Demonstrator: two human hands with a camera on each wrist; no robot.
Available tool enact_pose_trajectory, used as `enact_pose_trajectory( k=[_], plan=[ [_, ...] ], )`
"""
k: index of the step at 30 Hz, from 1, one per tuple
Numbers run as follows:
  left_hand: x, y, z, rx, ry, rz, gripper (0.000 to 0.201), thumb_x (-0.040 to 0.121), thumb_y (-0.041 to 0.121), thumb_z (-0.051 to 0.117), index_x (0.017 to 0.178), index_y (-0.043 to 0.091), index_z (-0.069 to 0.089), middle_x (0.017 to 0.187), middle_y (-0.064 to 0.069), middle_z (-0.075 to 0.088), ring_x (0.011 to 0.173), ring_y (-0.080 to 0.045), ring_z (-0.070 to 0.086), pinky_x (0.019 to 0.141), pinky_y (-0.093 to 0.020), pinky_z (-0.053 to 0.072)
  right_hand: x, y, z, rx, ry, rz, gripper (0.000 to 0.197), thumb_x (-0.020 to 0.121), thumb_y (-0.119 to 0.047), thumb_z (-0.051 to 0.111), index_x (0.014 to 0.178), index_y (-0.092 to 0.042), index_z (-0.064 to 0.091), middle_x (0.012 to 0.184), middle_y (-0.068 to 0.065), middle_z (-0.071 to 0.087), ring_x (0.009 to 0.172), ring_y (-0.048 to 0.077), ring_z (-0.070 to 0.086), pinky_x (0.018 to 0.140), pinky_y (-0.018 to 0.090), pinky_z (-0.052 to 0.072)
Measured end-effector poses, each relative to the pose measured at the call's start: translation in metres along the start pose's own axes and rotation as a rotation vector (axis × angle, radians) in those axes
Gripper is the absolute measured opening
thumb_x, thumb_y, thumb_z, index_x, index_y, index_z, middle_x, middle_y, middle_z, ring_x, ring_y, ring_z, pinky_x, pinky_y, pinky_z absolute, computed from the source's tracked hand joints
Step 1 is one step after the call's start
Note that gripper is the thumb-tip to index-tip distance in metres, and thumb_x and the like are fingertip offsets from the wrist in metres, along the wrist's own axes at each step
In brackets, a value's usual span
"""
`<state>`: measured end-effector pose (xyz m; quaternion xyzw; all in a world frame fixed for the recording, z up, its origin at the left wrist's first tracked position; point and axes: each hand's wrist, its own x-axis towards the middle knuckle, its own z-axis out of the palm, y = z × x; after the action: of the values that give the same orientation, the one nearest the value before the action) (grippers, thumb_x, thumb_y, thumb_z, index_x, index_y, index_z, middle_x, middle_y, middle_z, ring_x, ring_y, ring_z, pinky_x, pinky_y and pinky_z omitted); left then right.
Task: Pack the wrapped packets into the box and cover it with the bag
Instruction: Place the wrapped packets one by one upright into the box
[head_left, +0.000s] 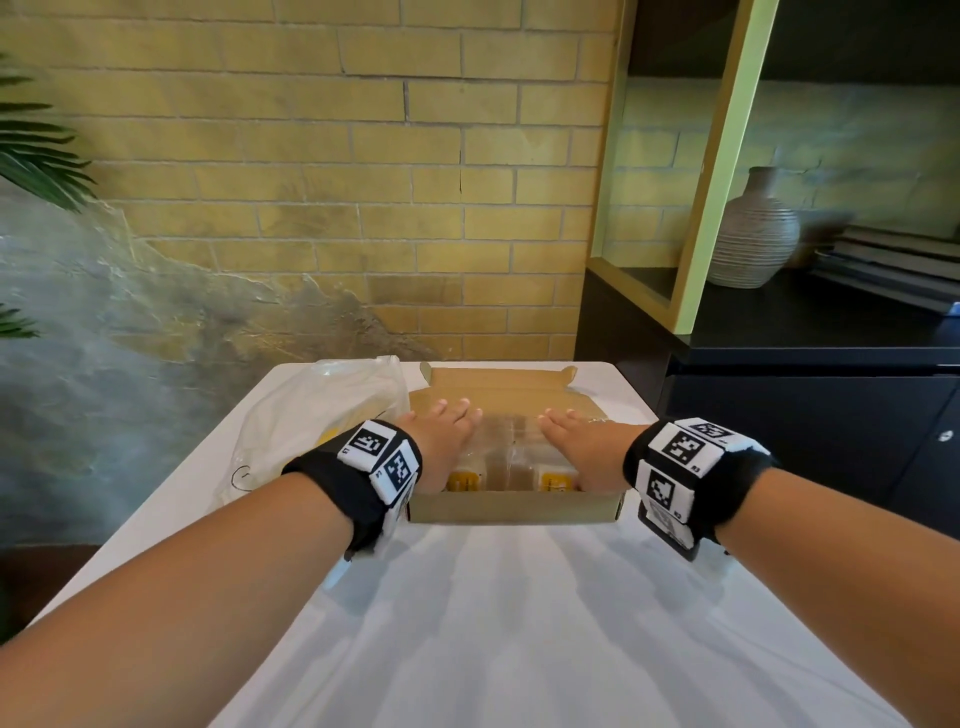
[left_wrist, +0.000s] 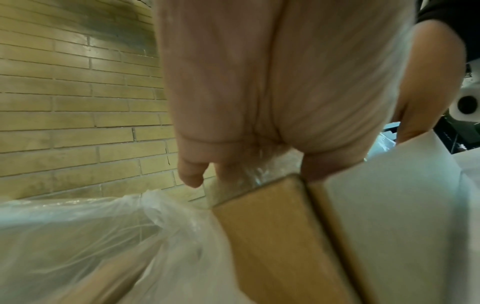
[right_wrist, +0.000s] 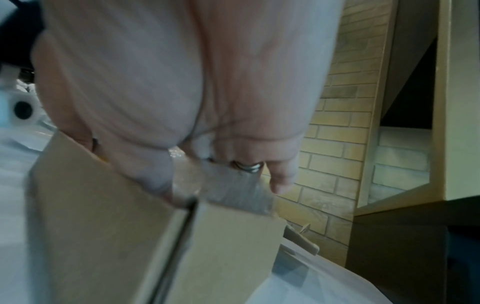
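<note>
An open brown cardboard box (head_left: 514, 508) stands on the white table, its lid flap laid back toward the wall. Clear-wrapped packets (head_left: 511, 449) with yellow labels (head_left: 465, 480) fill it. My left hand (head_left: 449, 431) lies flat on the packets at the box's left side, fingers straight. My right hand (head_left: 574, 434) lies flat on the right side in the same way. The left wrist view shows my left hand's palm (left_wrist: 259, 82) over the box corner (left_wrist: 259, 226). In the right wrist view, my right hand (right_wrist: 182, 82) wears a ring (right_wrist: 249, 165) above the box wall (right_wrist: 103, 205). A clear plastic bag (head_left: 311, 421) lies left of the box.
The table (head_left: 519, 623) ends just behind the box at a yellow brick wall (head_left: 363, 182). A dark cabinet (head_left: 805, 415) with a ribbed vase (head_left: 753, 239) and a green-framed shelf stands to the right. Plant leaves (head_left: 36, 150) hang at the far left.
</note>
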<state>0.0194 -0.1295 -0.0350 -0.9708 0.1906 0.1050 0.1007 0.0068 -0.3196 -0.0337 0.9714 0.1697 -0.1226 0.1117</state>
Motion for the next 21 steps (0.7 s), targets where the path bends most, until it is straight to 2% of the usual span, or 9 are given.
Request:
enact_pose_trajectory(
  k=[9, 10, 12, 13, 15, 17, 18, 19, 21],
  plan=[
    [-0.009, -0.006, -0.021, -0.18, -0.068, -0.045, 0.099, 0.084, 0.006, 0.059, 0.149, 0.014, -0.015, 0.158, -0.004, -0.013, 0.147, -0.025, -0.005, 0.117, -0.041, 0.021, -0.003, 0.002, -0.011, 0.246, -0.011, 0.063, 0.088, 0.086, -0.007, 0.054, 0.149, -0.011, -0.008, 0.159, 0.005, -0.009, 0.146, 0.024, -0.007, 0.118, 0.037, 0.011],
    [-0.011, -0.009, -0.027, -0.231, -0.038, -0.049, 0.096, 0.084, 0.008, 0.06, 0.15, 0.013, -0.011, 0.159, -0.006, -0.007, 0.147, -0.027, 0.002, 0.115, -0.038, 0.026, -0.004, 0.002, -0.014, 0.289, 0.003, 0.067, 0.088, 0.086, -0.006, 0.053, 0.15, -0.011, -0.008, 0.159, 0.004, -0.01, 0.146, 0.024, -0.008, 0.119, 0.037, 0.01],
    [-0.017, -0.018, -0.04, -0.374, 0.038, -0.097, 0.081, 0.088, 0.008, 0.056, 0.15, 0.011, 0.004, 0.156, -0.01, 0.016, 0.139, -0.03, 0.029, 0.097, -0.026, 0.044, -0.007, 0.002, -0.021, 0.367, 0.047, 0.065, 0.087, 0.086, -0.005, 0.051, 0.15, -0.013, -0.007, 0.159, 0.003, -0.009, 0.146, 0.022, -0.007, 0.118, 0.036, 0.009],
    [-0.019, -0.025, -0.046, -0.445, 0.093, -0.157, 0.073, 0.09, 0.01, 0.053, 0.15, 0.01, 0.011, 0.154, -0.01, 0.025, 0.134, -0.029, 0.037, 0.089, -0.021, 0.046, -0.008, 0.002, -0.025, 0.397, 0.07, 0.061, 0.085, 0.086, -0.006, 0.051, 0.15, -0.013, -0.006, 0.159, 0.003, -0.007, 0.146, 0.022, -0.006, 0.118, 0.035, 0.009],
    [-0.026, -0.04, -0.053, -0.488, 0.188, -0.309, 0.054, 0.093, 0.015, 0.049, 0.143, 0.005, 0.032, 0.142, -0.012, 0.042, 0.127, -0.028, 0.044, 0.088, -0.027, 0.043, -0.011, 0.001, -0.032, 0.428, 0.109, 0.052, 0.083, 0.087, -0.009, 0.052, 0.15, -0.013, -0.003, 0.159, 0.003, -0.003, 0.146, 0.021, -0.001, 0.116, 0.034, 0.012],
    [-0.031, -0.05, -0.054, -0.374, 0.145, -0.398, 0.036, 0.095, 0.018, 0.044, 0.125, 0.0, 0.05, 0.111, -0.01, 0.056, 0.111, -0.028, 0.052, 0.073, -0.027, 0.04, -0.013, -0.001, -0.037, 0.437, 0.131, 0.04, 0.083, 0.087, -0.011, 0.053, 0.15, -0.014, -0.001, 0.159, 0.003, -0.001, 0.146, 0.02, 0.001, 0.115, 0.033, 0.015],
    [-0.031, -0.052, -0.051, -0.297, 0.058, -0.419, 0.032, 0.097, 0.02, 0.042, 0.121, 0.001, 0.05, 0.108, -0.004, 0.055, 0.111, -0.026, 0.052, 0.073, -0.026, 0.039, -0.014, -0.003, -0.039, 0.438, 0.138, 0.034, 0.084, 0.087, -0.011, 0.054, 0.15, -0.015, -0.001, 0.159, 0.003, -0.001, 0.146, 0.02, 0.002, 0.115, 0.034, 0.015],
    [-0.033, -0.052, -0.047, -0.227, -0.032, -0.437, 0.034, 0.098, 0.024, 0.042, 0.126, 0.004, 0.047, 0.116, 0.0, 0.052, 0.119, -0.024, 0.048, 0.08, -0.026, 0.039, -0.015, -0.005, -0.041, 0.438, 0.143, 0.025, 0.084, 0.087, -0.012, 0.054, 0.15, -0.016, -0.001, 0.159, 0.002, -0.001, 0.146, 0.021, 0.002, 0.115, 0.034, 0.015],
    [-0.033, -0.053, -0.034, -0.164, -0.193, -0.496, 0.05, 0.096, 0.034, 0.047, 0.138, 0.006, 0.039, 0.139, -0.006, 0.045, 0.131, -0.024, 0.04, 0.101, -0.029, 0.034, -0.016, -0.009, -0.044, 0.438, 0.148, 0.003, 0.083, 0.087, -0.013, 0.054, 0.151, -0.017, 0.001, 0.159, 0.002, 0.002, 0.146, 0.021, 0.007, 0.115, 0.035, 0.018]
  ],
)
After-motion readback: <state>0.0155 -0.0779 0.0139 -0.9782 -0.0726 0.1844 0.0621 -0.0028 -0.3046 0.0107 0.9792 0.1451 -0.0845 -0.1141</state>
